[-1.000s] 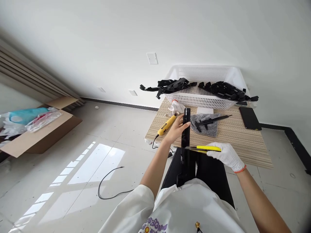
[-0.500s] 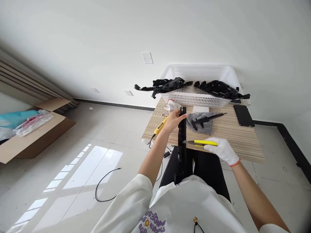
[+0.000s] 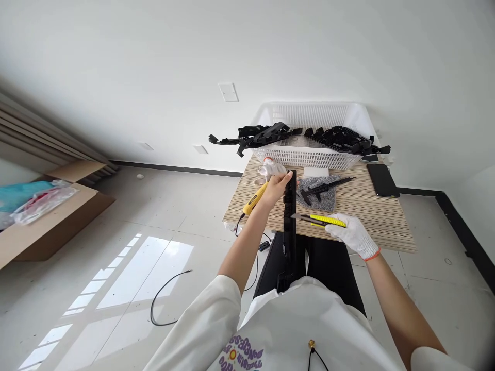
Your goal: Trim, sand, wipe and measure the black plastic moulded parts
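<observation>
My bare left hand (image 3: 276, 188) grips the top end of a long black plastic part (image 3: 289, 237), which stands lengthwise between the table and my lap. In my right hand (image 3: 350, 234), which wears a white knit glove, is a yellow utility knife (image 3: 327, 220) with its blade out. The blade tip points left and lies at the part's right edge; whether it touches cannot be made out. Just left of my left hand lies a yellow corded tool (image 3: 255, 199). A black caliper (image 3: 320, 190) rests on a grey cloth (image 3: 327, 203) to the right of the part.
Behind, a white plastic basket (image 3: 309, 157) holds several black plastic parts (image 3: 340, 139), some jutting past its rim. A white glove (image 3: 271, 168), a white box (image 3: 316, 172) and a black phone-like slab (image 3: 382, 180) are on the wooden table (image 3: 371, 221). An open carton (image 3: 58, 221) stands left.
The knife's blade has shifted slightly up along the part. My left thumb has moved from across the part to its top end. The view has turned a little.
</observation>
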`<action>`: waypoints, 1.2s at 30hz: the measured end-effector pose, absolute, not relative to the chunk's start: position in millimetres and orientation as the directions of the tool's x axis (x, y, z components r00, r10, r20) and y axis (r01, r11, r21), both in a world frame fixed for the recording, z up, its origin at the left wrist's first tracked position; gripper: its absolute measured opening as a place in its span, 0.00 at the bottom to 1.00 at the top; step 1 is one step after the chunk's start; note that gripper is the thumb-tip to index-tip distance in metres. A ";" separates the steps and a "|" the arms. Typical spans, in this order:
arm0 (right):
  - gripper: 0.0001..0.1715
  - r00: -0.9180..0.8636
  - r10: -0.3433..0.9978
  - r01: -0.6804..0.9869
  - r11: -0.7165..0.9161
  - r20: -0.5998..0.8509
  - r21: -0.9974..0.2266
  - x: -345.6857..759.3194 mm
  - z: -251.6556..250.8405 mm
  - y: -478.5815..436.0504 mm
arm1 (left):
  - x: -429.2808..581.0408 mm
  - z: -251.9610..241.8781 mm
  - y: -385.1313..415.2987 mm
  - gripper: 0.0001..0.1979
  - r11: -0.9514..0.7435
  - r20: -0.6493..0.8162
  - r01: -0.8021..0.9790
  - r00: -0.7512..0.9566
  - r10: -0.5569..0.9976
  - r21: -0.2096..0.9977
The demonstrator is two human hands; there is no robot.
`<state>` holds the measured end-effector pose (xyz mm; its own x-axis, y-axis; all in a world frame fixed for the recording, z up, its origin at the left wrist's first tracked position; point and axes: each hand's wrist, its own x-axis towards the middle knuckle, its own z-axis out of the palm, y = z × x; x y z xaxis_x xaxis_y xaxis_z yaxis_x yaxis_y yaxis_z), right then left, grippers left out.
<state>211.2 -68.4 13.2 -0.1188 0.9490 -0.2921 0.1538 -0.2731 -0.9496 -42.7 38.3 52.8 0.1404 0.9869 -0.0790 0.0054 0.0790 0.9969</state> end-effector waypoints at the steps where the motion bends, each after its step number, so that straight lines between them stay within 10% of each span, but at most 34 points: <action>1: 0.23 -0.064 0.955 0.125 -0.281 -0.290 -0.952 210.4 13.5 -67.6 | -42.7 52.2 37.6 0.28 0.075 -0.075 0.007 0.162 0.984 0.997; 4: 0.21 0.144 0.949 -0.018 -0.279 -0.279 -0.960 208.0 15.4 -62.5 | -43.1 53.3 36.0 0.27 0.073 -0.072 0.005 0.251 0.965 0.997; 29: 0.18 0.176 0.954 -0.025 -0.243 -0.244 -0.970 196.4 17.6 -48.8 | -37.8 4.7 33.4 0.18 -0.089 -0.011 0.209 0.433 0.902 0.974; 36: 0.16 0.237 0.944 -0.047 -0.225 -0.230 -0.973 199.6 15.5 -47.5 | -34.3 12.1 42.5 0.19 -0.089 0.099 -0.145 0.063 0.993 0.985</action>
